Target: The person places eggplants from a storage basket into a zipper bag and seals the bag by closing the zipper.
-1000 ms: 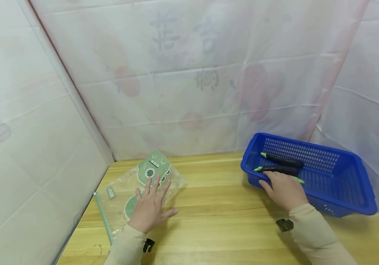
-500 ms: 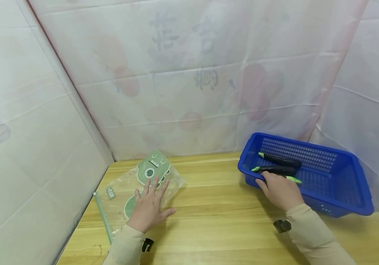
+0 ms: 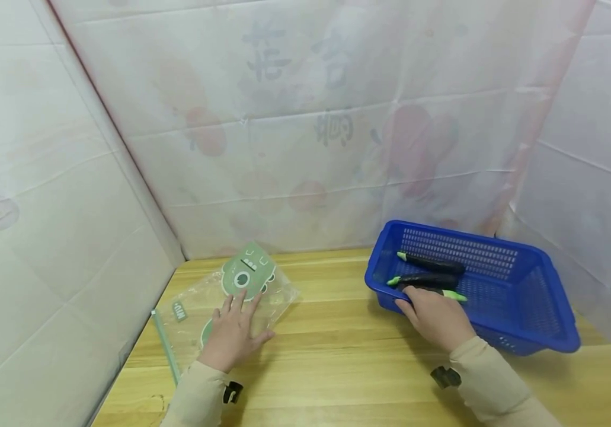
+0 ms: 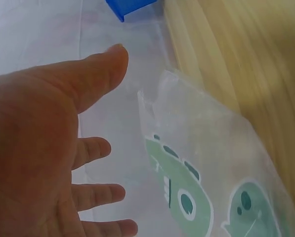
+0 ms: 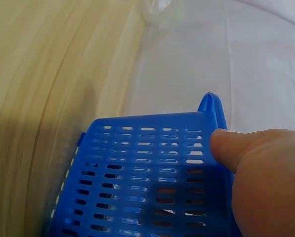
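My right hand grips the near rim of a blue plastic basket, thumb outside and fingers over the inner side. In the right wrist view the thumb presses the slotted wall just under the rim. Inside the basket lie dark eggplants with green stems: one eggplant toward the back, another eggplant in front of it, and a third partly hidden by my fingers. My left hand, fingers spread and straight, is over a clear zip bag with green cartoon prints; whether it touches the bag I cannot tell.
The wooden table carries the basket at right and the bag at left. A pale printed cloth wall stands behind the table, with cloth sides at left and right.
The basket, with the eggplants in it, has slid left and slightly nearer along with my right hand. My left hand has drawn back slightly over the bag, which stays in place.
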Demonstrator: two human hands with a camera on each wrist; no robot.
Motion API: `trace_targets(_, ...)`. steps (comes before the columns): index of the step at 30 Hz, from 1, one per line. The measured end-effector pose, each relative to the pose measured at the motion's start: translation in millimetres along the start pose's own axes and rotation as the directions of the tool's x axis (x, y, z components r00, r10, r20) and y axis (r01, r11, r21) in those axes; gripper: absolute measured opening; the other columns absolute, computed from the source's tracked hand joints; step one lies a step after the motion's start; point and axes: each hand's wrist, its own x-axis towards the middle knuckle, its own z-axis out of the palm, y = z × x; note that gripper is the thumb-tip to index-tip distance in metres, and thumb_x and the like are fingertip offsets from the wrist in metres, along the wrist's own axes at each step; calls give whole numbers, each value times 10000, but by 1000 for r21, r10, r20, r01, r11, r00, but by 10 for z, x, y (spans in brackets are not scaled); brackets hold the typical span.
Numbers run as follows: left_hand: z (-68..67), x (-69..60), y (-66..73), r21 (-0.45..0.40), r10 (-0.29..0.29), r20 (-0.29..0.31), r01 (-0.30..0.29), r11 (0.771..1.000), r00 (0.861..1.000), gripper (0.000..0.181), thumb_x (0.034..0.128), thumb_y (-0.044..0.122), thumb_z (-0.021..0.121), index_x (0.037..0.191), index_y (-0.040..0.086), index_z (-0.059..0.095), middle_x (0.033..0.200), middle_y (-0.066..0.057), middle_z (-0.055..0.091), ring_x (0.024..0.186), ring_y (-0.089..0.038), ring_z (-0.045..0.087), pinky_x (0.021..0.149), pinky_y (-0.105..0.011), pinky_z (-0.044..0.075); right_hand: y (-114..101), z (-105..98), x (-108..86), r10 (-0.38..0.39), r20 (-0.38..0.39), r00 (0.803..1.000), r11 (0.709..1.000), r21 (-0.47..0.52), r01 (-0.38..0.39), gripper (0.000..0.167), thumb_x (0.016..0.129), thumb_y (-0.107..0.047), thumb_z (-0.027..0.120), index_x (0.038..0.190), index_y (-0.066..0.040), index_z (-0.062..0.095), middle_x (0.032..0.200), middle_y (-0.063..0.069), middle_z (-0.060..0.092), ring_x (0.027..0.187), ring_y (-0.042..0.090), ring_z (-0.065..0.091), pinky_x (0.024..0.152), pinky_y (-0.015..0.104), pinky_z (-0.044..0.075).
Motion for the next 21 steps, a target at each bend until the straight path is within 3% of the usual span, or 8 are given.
trace_targets(9, -42, 45, -89, -15, -7, -33, 6, 1000, 999, 837, 787, 549, 713, 1436, 104, 427, 1406, -265, 423, 1229, -499, 425, 925, -668, 364, -178, -42, -26, -45, 0, 999, 998, 41, 45, 186, 924, -278, 642, 973, -99, 632, 779, -2, 652, 610, 115, 595, 501, 309, 467)
trace_targets(21, -5, 240, -213, -32, -96, 32, 97, 995, 995, 811, 827, 523, 683, 1437, 61, 413, 1361, -311, 436, 1195, -520, 445, 927, -639, 381, -140, -2, -65, -56, -11, 998, 998, 32, 56, 165, 933, -286, 633, 993, -133, 640, 797, -46, 649, 636, 85, 598, 532, 298, 472)
